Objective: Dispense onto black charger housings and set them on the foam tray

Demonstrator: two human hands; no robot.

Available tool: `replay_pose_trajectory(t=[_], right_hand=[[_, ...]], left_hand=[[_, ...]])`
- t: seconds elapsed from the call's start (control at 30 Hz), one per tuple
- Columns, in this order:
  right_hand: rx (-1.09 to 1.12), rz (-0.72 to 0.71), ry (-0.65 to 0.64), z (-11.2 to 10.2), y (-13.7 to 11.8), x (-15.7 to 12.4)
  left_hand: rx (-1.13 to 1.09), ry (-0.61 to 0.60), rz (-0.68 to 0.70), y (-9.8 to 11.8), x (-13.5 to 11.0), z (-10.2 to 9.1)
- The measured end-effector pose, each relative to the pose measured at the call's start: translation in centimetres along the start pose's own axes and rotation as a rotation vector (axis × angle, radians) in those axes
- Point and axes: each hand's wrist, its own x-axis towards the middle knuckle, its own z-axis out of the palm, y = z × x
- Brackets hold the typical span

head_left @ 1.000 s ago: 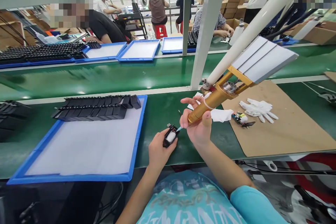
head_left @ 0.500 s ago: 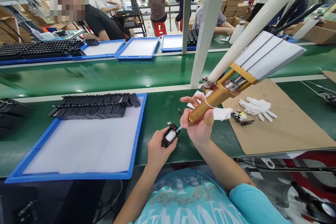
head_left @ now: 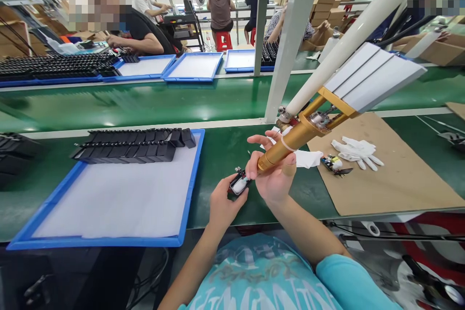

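1. Left hand (head_left: 222, 203) clamped on case (head_left: 235, 180), open side up, right of tray (head_left: 193, 181); we should brace it.
2. Right hand (head_left: 273, 183) wrapped round gold tool (head_left: 279, 151), nozzle (head_left: 246, 178) at case; we should steer lightly, no prying.
3. White tube (head_left: 329, 55) rises beyond; we should allow for drag.

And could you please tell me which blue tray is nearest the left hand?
The large tray on the near bench, left of the left hand; the other blue trays lie farther off.
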Motion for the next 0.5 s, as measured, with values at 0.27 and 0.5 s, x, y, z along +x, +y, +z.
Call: replay_pose_trajectory(t=[0.27, 0.5], right_hand=[[0.029, 0.006, -0.028, 0.72, 0.13, -0.43], [0.045, -0.036, -0.041, 0.68, -0.02, -0.51]], left_hand=[[-0.053, 0.027, 0.06, 0.82, 0.35, 0.7], [-0.052, 0.092, 0.143, 0.69, 0.22, 0.86]])
